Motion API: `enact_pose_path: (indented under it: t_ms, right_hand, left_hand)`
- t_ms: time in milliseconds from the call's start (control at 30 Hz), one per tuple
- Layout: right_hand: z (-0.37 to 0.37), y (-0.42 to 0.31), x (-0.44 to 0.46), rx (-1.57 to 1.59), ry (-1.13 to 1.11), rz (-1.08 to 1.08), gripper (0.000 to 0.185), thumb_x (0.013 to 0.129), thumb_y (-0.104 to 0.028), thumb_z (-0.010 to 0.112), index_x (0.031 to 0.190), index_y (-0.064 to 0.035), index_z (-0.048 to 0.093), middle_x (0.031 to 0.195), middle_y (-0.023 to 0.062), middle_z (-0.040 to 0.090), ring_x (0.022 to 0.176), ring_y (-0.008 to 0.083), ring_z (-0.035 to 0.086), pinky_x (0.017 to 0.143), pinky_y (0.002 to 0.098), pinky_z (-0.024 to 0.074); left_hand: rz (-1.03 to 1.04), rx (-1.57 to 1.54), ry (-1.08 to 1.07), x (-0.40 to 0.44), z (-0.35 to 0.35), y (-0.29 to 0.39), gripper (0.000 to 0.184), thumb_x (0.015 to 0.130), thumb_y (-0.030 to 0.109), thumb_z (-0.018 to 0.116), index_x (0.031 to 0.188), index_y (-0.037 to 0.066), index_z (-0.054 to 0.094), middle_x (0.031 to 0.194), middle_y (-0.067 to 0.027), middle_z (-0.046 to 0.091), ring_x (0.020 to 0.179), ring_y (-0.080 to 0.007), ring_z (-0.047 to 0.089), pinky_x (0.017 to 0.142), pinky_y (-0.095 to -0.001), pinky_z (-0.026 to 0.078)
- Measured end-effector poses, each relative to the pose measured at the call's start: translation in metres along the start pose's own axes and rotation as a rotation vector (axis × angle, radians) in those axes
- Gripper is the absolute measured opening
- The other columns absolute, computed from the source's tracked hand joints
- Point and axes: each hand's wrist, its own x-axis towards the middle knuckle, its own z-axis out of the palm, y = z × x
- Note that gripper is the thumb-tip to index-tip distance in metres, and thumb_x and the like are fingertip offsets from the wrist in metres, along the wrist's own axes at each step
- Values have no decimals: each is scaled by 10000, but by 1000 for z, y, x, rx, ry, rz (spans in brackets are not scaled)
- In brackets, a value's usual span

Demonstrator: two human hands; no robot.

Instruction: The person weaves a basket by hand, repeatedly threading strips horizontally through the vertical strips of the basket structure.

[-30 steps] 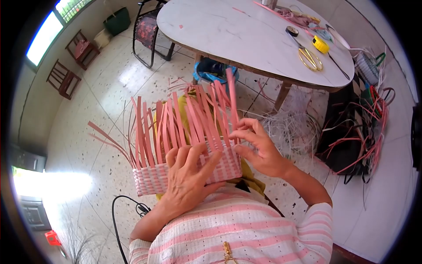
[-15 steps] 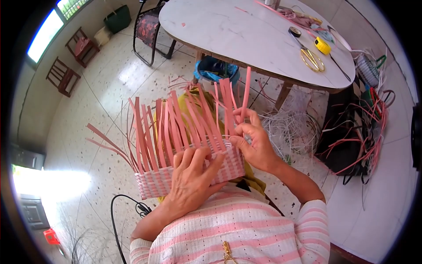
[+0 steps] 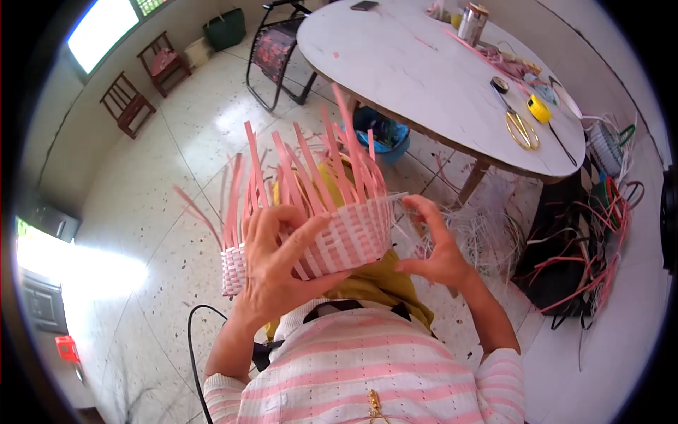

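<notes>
A pink-and-white woven basket (image 3: 346, 237) sits over my lap, tilted, with long loose pink strips (image 3: 307, 169) standing up from its upper edge. My left hand (image 3: 272, 261) grips its near wall, the fingers bent at the upper edge and the thumb side low against the weave. Off the basket's right end, my right hand (image 3: 445, 247) is open, thumb and index finger spread apart. A short white strip end (image 3: 397, 197) sticks out from the basket's upper right corner, close to the index fingertip. The basket's inside is mostly hidden by the strips.
On the oval table (image 3: 395, 56) lie gold-handled scissors (image 3: 522, 132), a yellow tape measure (image 3: 539, 109), black tape (image 3: 500, 85) and a can (image 3: 473, 25). Below are a blue-lined bin (image 3: 392, 145), tangled white strips (image 3: 487, 226) and a black bag (image 3: 547, 254). A folding chair (image 3: 275, 60) stands behind.
The basket has turned and its right end has lifted. My right hand has let go of the upright pink strip and opened. My left hand has shifted left along the wall.
</notes>
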Motion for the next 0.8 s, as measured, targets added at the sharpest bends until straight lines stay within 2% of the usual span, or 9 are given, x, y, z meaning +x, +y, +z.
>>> enact_pose_path:
  t_ms: [167,233,333,500,567,633,700,733,800]
  right_hand:
    - [19,-2,34,47,74,-101,1147,646,-291,985,1571,-107,334,1524,129,436,1429,255,414,1162,414,362]
    - [18,-9,49,148,99,-169,1149,636,-245,992,1566,-98,335,1515,127,446,1412,250,444,1150,413,383]
    - [10,-28,67,391,141,-224,1139,622,-177,996,1547,-63,341,1475,124,482,1348,252,519,1104,397,438]
    - [-19,-81,74,-56,218,-450,982,642,-181,985,1453,-25,453,1368,147,563,1257,285,573,1009,410,491]
    - [-21,-106,68,-181,203,-465,963,634,-192,982,1435,-28,474,1338,154,573,1227,310,578,995,426,487]
    - [-15,-109,61,-307,186,-472,943,627,-203,980,1418,-31,495,1307,162,583,1197,336,583,981,442,483]
    - [-3,-100,56,-435,139,-457,955,618,-236,973,1422,-44,496,1300,160,573,1184,365,560,999,470,439]
    - [3,-98,53,-431,121,-458,955,618,-236,973,1422,-44,496,1300,160,573,1184,365,560,999,470,439]
    - [16,-96,51,-496,110,-451,953,621,-252,969,1427,-58,498,1315,143,563,1193,343,538,1015,482,394]
  left_hand:
    - [-10,-130,280,10,-18,-9,798,499,219,990,1234,91,704,1062,-83,538,942,-252,545,806,-405,465]
    - [50,-104,338,6,-14,-25,889,439,307,1014,1217,26,690,1093,-96,530,998,-235,534,802,-368,482]
    - [81,-189,471,0,-11,-29,909,527,407,1006,1252,-9,648,1119,-117,497,1035,-254,493,895,-378,430]
    - [138,-259,658,-4,-5,-32,920,579,408,988,1288,-29,597,1179,-124,482,1084,-246,473,950,-362,397]
    - [7,-455,611,-14,-1,-35,907,550,346,1013,1286,2,609,1199,-141,531,1104,-263,521,939,-371,449]
    - [-44,-381,524,-32,-4,-40,878,582,302,999,1311,23,598,1233,-135,540,1155,-306,528,1002,-407,450]
    - [-142,-165,263,-46,-8,-42,861,618,282,970,1339,32,573,1260,-120,534,1193,-297,500,1028,-412,419]
    - [-216,-55,167,-55,-13,-36,911,587,265,985,1373,91,558,1331,-119,503,1294,-334,460,1081,-458,412]
    - [-295,-110,168,-59,-25,-26,945,567,259,993,1391,115,554,1371,-121,471,1338,-342,425,1099,-470,401]
